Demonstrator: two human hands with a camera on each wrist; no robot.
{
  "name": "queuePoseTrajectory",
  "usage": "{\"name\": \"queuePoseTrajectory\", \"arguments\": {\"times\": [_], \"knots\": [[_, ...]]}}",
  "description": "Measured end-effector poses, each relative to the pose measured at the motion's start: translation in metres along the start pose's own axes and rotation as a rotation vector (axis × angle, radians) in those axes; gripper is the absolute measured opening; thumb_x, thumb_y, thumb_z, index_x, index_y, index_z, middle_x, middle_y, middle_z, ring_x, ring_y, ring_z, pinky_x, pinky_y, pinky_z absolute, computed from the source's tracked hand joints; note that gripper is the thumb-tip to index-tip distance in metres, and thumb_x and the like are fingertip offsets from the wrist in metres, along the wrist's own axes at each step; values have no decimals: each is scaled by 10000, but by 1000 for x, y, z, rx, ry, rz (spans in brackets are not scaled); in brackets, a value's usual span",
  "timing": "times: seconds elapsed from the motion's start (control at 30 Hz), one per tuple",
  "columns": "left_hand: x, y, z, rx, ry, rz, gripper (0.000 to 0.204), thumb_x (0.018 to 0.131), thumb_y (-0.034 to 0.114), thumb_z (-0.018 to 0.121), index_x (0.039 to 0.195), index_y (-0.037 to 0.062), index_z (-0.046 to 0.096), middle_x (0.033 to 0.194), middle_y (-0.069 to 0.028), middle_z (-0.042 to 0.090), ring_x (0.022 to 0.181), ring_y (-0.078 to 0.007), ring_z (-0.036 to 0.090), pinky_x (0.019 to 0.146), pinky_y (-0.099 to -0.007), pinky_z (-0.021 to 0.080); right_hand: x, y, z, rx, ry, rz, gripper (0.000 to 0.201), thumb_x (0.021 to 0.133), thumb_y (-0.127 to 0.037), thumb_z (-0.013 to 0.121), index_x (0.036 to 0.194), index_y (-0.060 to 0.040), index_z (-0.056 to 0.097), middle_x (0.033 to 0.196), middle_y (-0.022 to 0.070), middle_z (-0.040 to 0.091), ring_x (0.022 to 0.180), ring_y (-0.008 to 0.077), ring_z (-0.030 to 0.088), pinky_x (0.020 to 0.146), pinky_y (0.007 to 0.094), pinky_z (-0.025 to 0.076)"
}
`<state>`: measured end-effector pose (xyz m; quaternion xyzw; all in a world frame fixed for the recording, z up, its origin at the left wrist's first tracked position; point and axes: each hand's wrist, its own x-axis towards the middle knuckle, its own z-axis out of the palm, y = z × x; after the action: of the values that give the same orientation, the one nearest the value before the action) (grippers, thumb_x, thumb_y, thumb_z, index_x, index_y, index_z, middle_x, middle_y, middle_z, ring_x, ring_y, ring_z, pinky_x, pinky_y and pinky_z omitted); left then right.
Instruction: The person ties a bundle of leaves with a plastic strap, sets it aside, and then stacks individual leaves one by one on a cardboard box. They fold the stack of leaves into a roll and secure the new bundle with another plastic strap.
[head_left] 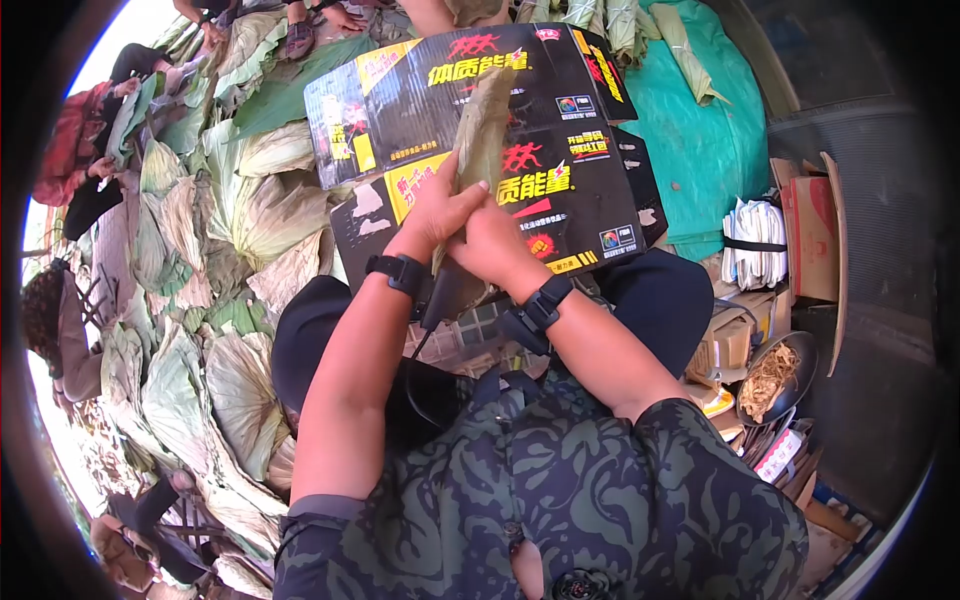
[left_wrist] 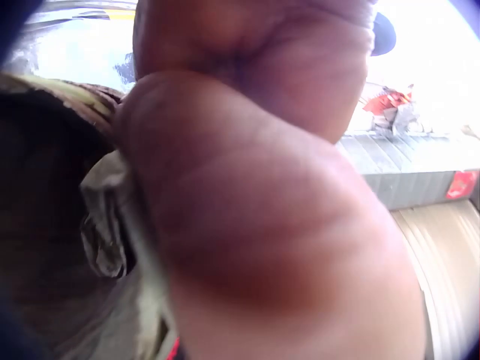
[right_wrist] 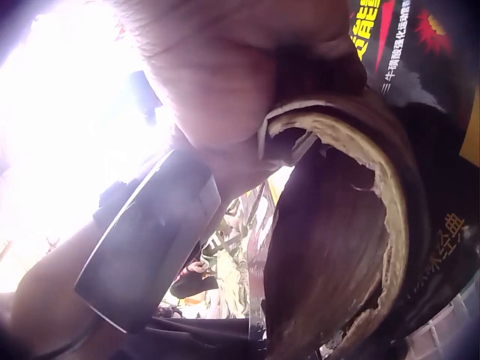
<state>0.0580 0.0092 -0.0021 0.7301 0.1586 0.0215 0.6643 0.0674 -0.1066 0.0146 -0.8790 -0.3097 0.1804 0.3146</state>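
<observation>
A long, dull green-brown roll of dried leaf [head_left: 487, 115] slants away from the lap, over a black printed cardboard sheet [head_left: 590, 195] lying across the knees. My left hand [head_left: 438, 212] grips the roll from the left, its thumb laid across. Close against it, my right hand [head_left: 495, 245] holds the roll's near part from the right; its fingers are partly hidden. In the right wrist view, the roll's hollow end [right_wrist: 394, 217] shows a thick, layered, ragged rim below the hand. Hand skin fills most of the left wrist view, with crumpled leaf [left_wrist: 109, 217] beside it.
Large dried leaves [head_left: 255, 200] spread over the left side, where other people's hands and arms reach in. A green tarp [head_left: 700, 140] lies at the upper right. A banded paper stack [head_left: 755, 245], a dark pan [head_left: 812, 360] of brown shreds and cardboard stand at the right.
</observation>
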Motion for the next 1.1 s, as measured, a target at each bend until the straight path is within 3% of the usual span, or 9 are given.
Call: {"name": "queuePoseTrajectory", "arguments": {"times": [0.2,0.27,0.43,0.57,0.67,0.73,0.83,0.93,1.1], "knots": [[-24,0,-1,513,303,214,388,770,246,595,1087,26,552,928,-198,612,845,-360,583,761,-416,450,0,1,-1,40,11,48,480,700,-222,610,1105,2,482,1036,225,512,873,386,555,752,441,463],[-24,1,-2,702,609,311,359,769,256,595,1025,5,581,877,-210,618,840,-362,586,764,-419,449,3,4,3,7,45,40,500,702,-223,606,1128,1,472,1039,221,514,882,387,551,756,437,462],[-18,-15,-17,108,233,-413,465,833,400,543,993,-35,568,842,-158,614,747,-245,591,713,-356,459,0,15,8,52,168,-24,557,700,-227,592,1190,-12,439,1035,208,520,894,390,542,764,430,459],[-41,7,-2,-419,45,-429,413,864,380,522,978,-13,571,858,-71,603,742,-135,567,675,-264,457,-24,-2,-8,167,151,-20,473,698,-213,571,1118,-17,479,979,200,528,858,388,543,743,439,460],[-58,7,14,-721,130,-406,410,845,396,550,1041,37,542,933,-71,593,800,-164,569,716,-306,474,-45,-26,-21,118,141,-32,263,693,-203,547,885,-24,561,896,190,532,818,373,550,712,449,463],[-71,26,9,-998,-47,-556,453,820,458,554,1050,68,535,969,-107,593,887,-225,577,809,-378,473,-55,-32,-25,114,239,-125,224,664,-177,537,807,-9,577,876,186,547,821,366,552,710,443,464],[-66,21,-6,-912,-182,-580,401,875,376,488,1040,12,520,974,-145,589,906,-257,576,836,-387,465,-67,-33,-28,54,268,-311,235,631,-204,568,767,-13,570,794,165,545,781,340,543,702,422,460],[-60,31,-21,-696,-145,-592,411,895,315,458,1116,-31,475,1082,-165,560,981,-286,554,859,-404,452,-90,-38,-91,13,-90,-300,234,643,-203,559,785,-19,584,735,160,578,727,338,593,655,438,477],[-61,63,-26,-653,-69,-486,434,907,293,439,1196,-31,436,1157,-174,522,1036,-314,523,923,-449,407,-148,63,-209,79,747,-108,271,730,-241,554,919,-56,614,816,153,606,735,311,597,653,385,479]]}}
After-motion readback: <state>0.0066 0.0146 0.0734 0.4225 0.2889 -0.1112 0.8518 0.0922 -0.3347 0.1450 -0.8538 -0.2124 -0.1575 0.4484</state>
